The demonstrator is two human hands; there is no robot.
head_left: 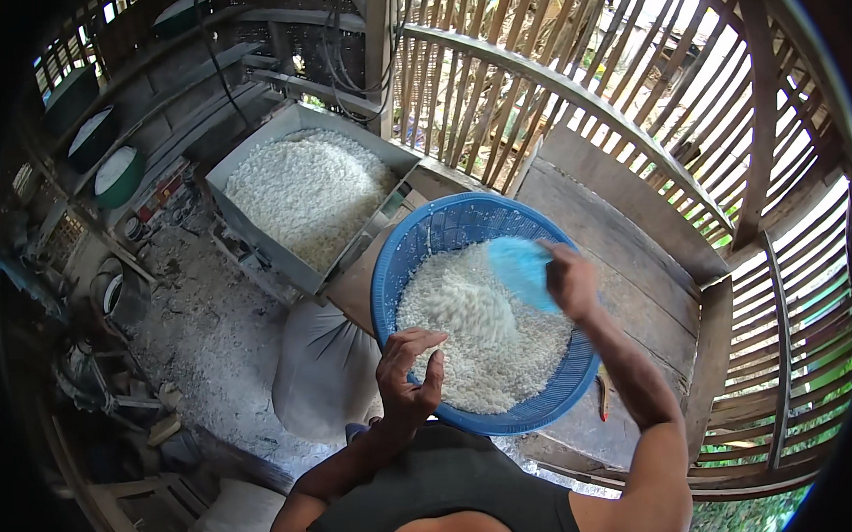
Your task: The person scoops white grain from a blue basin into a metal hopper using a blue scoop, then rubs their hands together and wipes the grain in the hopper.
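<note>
A round blue plastic basket (425,236) sits on a wooden bench in front of me, partly filled with white shredded flakes (485,334). My left hand (409,374) grips the basket's near rim, fingers curled over the edge. My right hand (569,282) is over the basket's right side and holds a light blue scoop (524,270), blurred by motion, just above the white heap.
A grey metal hopper (253,150) heaped with the same white flakes stands to the upper left. A full grey sack (322,373) lies below the bench. Bamboo slat walls (570,83) enclose the back and right. Green-rimmed bowls (118,174) rest on a shelf at left.
</note>
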